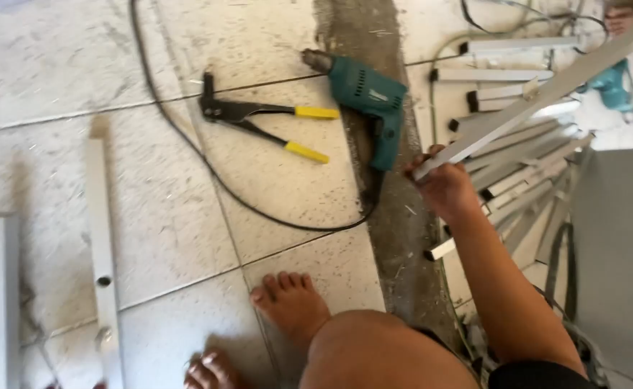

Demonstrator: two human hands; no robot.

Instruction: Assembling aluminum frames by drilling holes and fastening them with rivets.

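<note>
Metal strip (pixel 547 90), flat, pale, long axis slanting from lower left up to upper right, held above the floor (pixel 57 65). Right hand (pixel 442 189) fingers clamped round its lower end. Left hand out of view. Just behind: heap of similar strips (pixel 518 137). Left of hand: teal drill (pixel 370 108), yellow-handled riveter (pixel 259 119), black cable (pixel 187 137), bare foot (pixel 291 302).

Left hand (pixel 212 374) cut off at six o'clock; aluminium bar (pixel 547 90) exits at two o'clock; second drill (pixel 612 85) blurred.
</note>
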